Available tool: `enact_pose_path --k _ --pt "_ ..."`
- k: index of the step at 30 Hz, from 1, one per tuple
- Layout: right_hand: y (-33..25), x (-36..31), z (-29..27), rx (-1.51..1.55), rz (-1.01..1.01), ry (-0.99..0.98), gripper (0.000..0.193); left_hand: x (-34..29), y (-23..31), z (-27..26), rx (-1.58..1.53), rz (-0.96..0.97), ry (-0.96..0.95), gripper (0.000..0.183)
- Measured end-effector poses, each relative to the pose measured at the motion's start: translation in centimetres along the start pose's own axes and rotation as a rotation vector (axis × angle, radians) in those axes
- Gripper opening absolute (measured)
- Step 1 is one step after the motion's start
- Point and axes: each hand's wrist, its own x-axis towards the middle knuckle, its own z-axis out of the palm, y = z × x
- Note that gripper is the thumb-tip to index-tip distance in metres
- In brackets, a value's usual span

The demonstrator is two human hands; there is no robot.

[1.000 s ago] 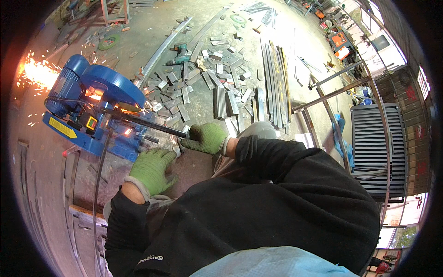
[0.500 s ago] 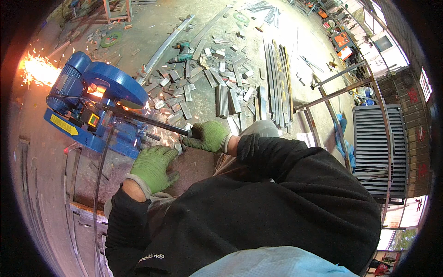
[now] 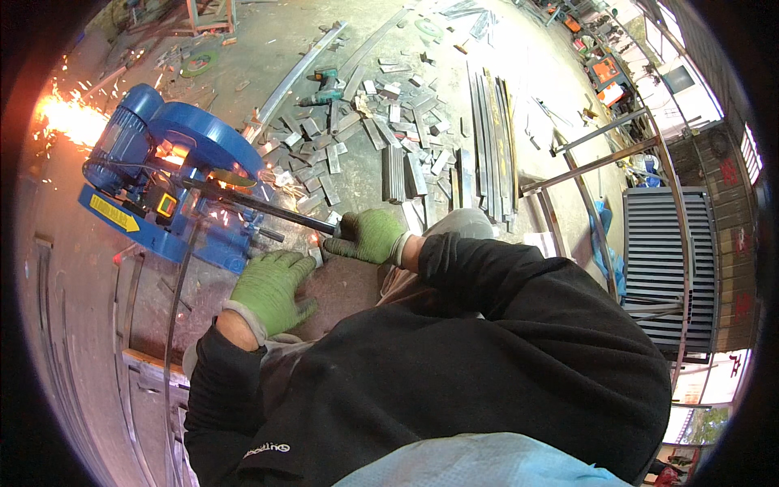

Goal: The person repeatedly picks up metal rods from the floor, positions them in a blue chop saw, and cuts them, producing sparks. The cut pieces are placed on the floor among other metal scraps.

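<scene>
A blue abrasive cut-off saw (image 3: pixel 203 134) stands at the left, throwing bright sparks (image 3: pixel 73 118) off its far left side. Its long dark handle (image 3: pixel 272 209) slants toward me, and my right hand (image 3: pixel 372 237), in a green glove, is closed round the end of it. Beneath the guard, the edge of the cutting disc (image 3: pixel 231 178) shows, with an orange glow by it. My left hand (image 3: pixel 268 294), gloved in green too, lies with fingers stretched and thumb apart, near the saw's clamp rod (image 3: pixel 270 234). A small metal piece (image 3: pixel 316 256) is at its fingertips.
Many short cut metal pieces (image 3: pixel 333 158) litter the floor beyond the saw, with a green cordless drill (image 3: pixel 323 88) among them. Long metal bars (image 3: pixel 491 138) lie to their right. A metal frame (image 3: pixel 584 170) and a slatted grey panel (image 3: pixel 665 260) stand at the right.
A bit more of the disc shows under the guard, and sparks now spread more widely. Both hands stay almost where they were, the right still on the handle.
</scene>
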Motion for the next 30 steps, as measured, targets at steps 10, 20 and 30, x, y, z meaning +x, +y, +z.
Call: enact_pose_path --k 10,20,30 --pt "0.42 0.34 0.6 -0.055 0.011 -0.01 0.077 -0.02 0.24 -0.17 0.002 0.022 0.028 0.071" --pt "0.09 0.17 0.35 -0.068 0.031 -0.035 0.078 -0.11 -0.15 0.45 0.009 0.018 0.038 0.072" --pt "0.55 0.13 1.0 -0.024 0.005 -0.017 0.073 -0.09 -0.01 0.14 0.004 0.002 0.02 0.072"
